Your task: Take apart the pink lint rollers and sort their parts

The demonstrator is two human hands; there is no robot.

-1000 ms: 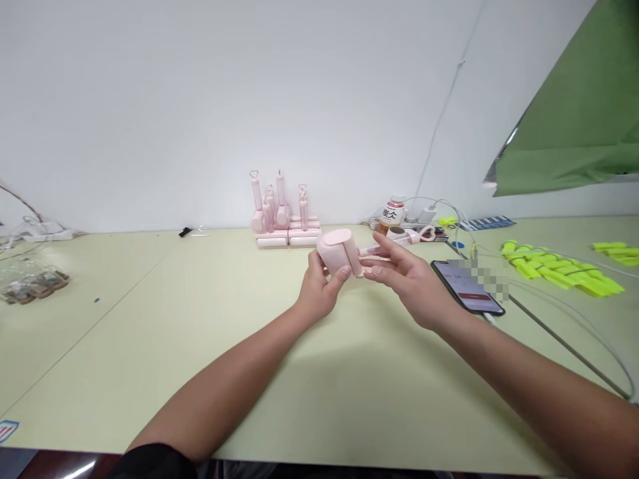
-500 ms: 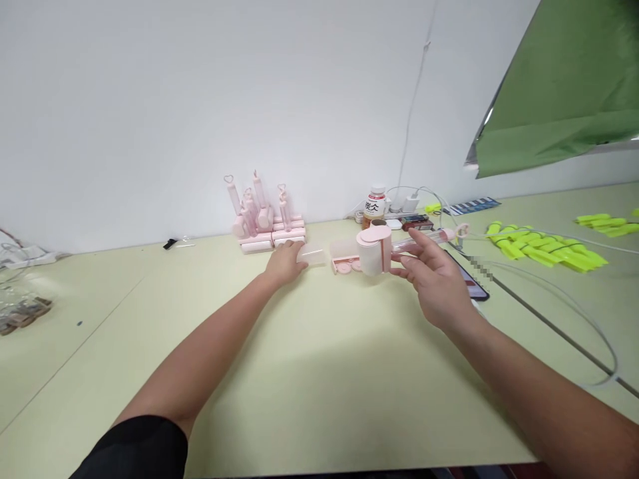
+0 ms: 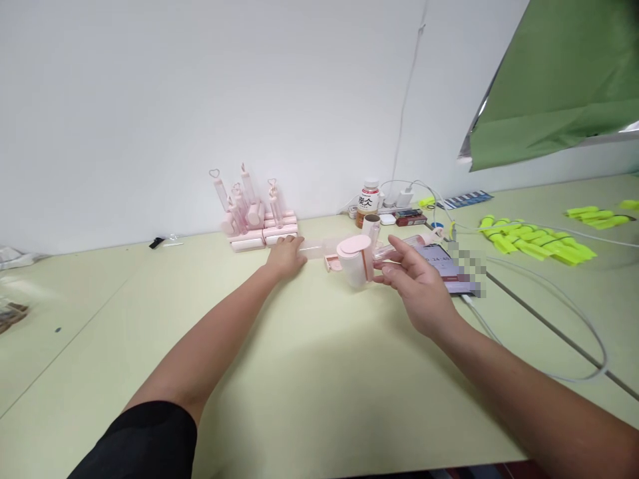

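My right hand [image 3: 422, 289] holds a lint roller [image 3: 355, 261] with a pink-capped white head and a clear handle. Its fingers are closed round the handle near the head, and the roller is raised a little above the table. Further left, my left hand [image 3: 286, 258] is closed on a clear plastic cover [image 3: 313, 249] low over the table; its fingertips are partly hidden. Between the hands lies a small pink open case [image 3: 333, 263], partly behind the roller head. A roll with a brown cardboard core [image 3: 371, 226] stands behind the roller.
Several pink rollers with heart-shaped rings [image 3: 247, 206] stand against the wall at left of centre. A labelled bottle [image 3: 368, 203] stands at the back. A phone [image 3: 442, 263] with a white cable [image 3: 554, 376] lies on the right, beyond it yellow-green bundles [image 3: 539, 239].
The view has shifted slightly to the right. My right hand has moved the roller left and lower, uncovering the cored roll and more of the phone. My left hand stays on the clear cover.
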